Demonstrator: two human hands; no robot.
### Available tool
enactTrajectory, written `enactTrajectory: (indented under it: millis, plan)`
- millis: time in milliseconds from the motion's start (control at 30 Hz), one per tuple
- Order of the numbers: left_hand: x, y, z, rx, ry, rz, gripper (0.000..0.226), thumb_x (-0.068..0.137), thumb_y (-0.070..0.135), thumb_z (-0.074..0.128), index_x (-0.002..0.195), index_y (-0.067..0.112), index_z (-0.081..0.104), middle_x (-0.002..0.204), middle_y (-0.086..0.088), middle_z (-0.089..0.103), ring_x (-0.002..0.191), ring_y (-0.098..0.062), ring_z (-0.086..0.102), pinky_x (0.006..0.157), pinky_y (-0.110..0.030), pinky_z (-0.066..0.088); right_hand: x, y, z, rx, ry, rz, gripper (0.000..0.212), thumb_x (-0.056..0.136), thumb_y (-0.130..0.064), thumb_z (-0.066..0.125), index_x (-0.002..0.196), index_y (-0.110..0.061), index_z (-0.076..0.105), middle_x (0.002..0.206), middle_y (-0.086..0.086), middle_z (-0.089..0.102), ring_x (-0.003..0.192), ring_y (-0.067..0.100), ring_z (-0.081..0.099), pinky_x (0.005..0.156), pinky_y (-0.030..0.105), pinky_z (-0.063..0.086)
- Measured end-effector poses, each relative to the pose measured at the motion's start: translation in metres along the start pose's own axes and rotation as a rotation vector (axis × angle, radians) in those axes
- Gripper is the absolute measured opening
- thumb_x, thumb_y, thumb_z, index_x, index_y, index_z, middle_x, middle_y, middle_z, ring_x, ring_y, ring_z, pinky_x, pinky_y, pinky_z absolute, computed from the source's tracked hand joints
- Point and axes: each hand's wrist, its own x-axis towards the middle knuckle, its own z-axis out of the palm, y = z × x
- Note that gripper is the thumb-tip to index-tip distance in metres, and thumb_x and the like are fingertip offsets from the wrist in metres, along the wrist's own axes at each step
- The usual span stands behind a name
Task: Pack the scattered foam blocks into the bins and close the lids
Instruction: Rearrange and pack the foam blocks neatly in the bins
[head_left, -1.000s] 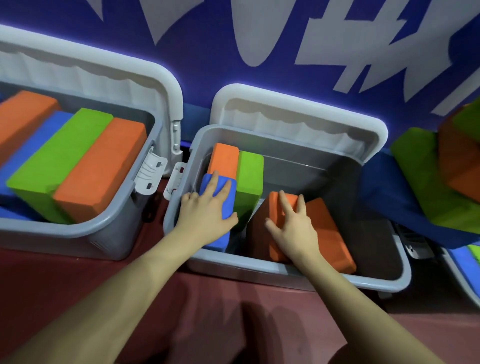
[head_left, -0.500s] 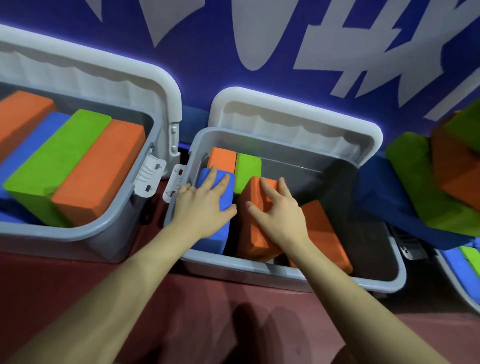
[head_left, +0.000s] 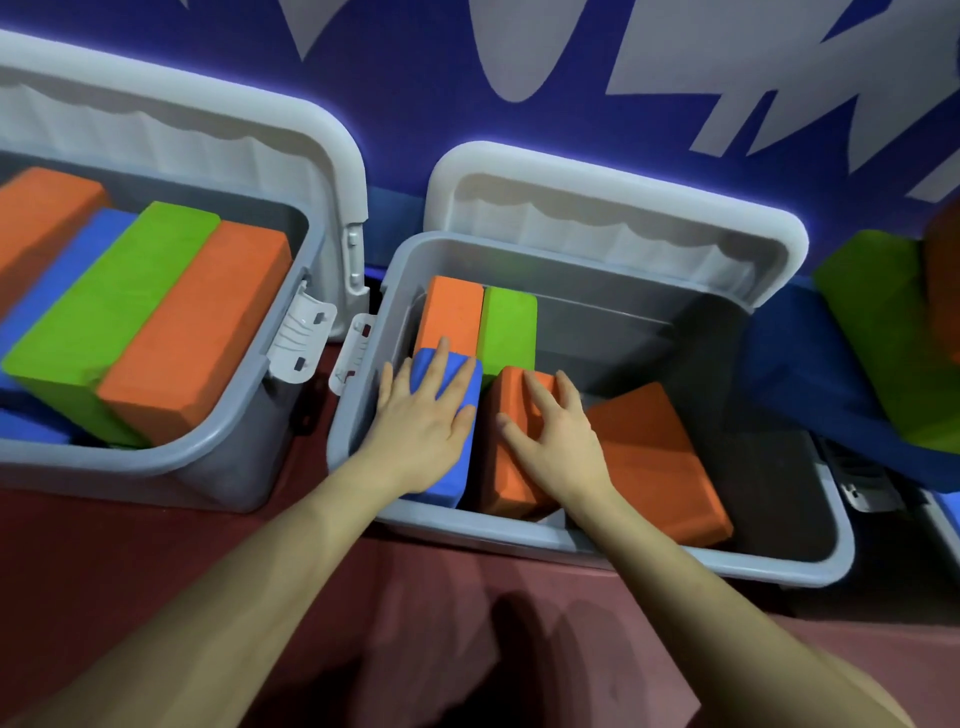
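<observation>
Two bare forearms reach forward over the dark red floor (head_left: 156, 561) into the middle grey bin (head_left: 571, 551), whose near rim runs under both wrists. The left hand (head_left: 421, 426) lies flat on the blue foam block (head_left: 457, 467) at the bin's left end, fingers (head_left: 441, 358) straight and spread across its top, their tips reaching the block's far edge where it meets the small orange block (head_left: 452, 312). Just beside it, the right hand (head_left: 556, 441) rests on the upright orange block (head_left: 506, 467), fingers loosely bent over its top face, the thumb against its left edge; whether they truly grip it I cannot tell. A second orange block (head_left: 660, 467) lies tilted to the right of that hand, touching the upright one. Behind the hands a green block (head_left: 506, 327) stands beside the small orange one. The bin's lid (head_left: 597, 197) stands open against the blue wall (head_left: 415, 67). To the left, another open bin (head_left: 208, 457) holds orange, green and blue blocks packed side by side
</observation>
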Motion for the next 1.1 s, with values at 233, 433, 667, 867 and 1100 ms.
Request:
enactTrajectory:
  millis: [233,433,667,867,1100]
  plan:
    - [0.001,-0.002,-0.013,0.035,0.036,-0.007,0.067,0.088,0.048,0.01,0.151,0.031,0.021,0.159,-0.001,0.015,0.145,-0.029,0.01,0.115,-0.048,-0.001,0.007,0.009,0.013,-0.064,-0.067,-0.09,0.056,0.097,-0.046,0.043,0.149,-0.033,0.026,0.155,0.003,0.023,0.133,0.035,0.038,0.104,0.044,0.038]
    - [0.042,0.009,-0.028,-0.027,0.217,0.0,0.055,0.094,0.04,0.025,0.131,0.012,0.054,0.135,-0.011,0.053,0.128,-0.03,0.046,0.105,-0.042,0.022,0.058,0.014,0.012,-0.113,0.055,-0.196,0.05,0.101,-0.039,0.039,0.149,-0.029,0.03,0.16,0.001,0.02,0.146,0.028,0.016,0.115,0.039,0.017]
    - [0.059,0.006,-0.011,0.062,0.117,-0.042,0.051,0.103,0.038,0.02,0.152,0.022,0.021,0.16,0.005,0.012,0.147,-0.016,0.005,0.117,-0.041,0.001,0.075,0.029,0.028,-0.112,-0.08,-0.188,0.063,0.089,-0.054,0.014,0.151,-0.038,0.016,0.161,-0.01,0.002,0.149,0.014,0.004,0.118,0.037,-0.001]
    - [0.06,0.005,0.002,0.03,0.069,-0.068,0.071,0.089,0.047,-0.001,0.149,0.025,0.029,0.158,0.004,0.023,0.146,-0.018,0.013,0.118,-0.04,0.003,0.073,0.028,0.03,-0.076,-0.073,-0.183,0.074,0.081,-0.065,0.0,0.15,-0.043,0.016,0.16,-0.015,0.001,0.148,0.01,0.008,0.118,0.04,0.0]
    - [0.06,-0.008,0.018,-0.011,0.115,-0.076,0.061,0.093,0.043,0.012,0.146,0.026,0.038,0.155,0.002,0.031,0.143,-0.022,0.027,0.116,-0.047,0.016,0.073,0.03,0.034,-0.042,-0.077,-0.195,0.065,0.087,-0.061,0.003,0.149,-0.045,0.014,0.16,-0.017,-0.002,0.148,0.009,0.007,0.119,0.042,-0.001]
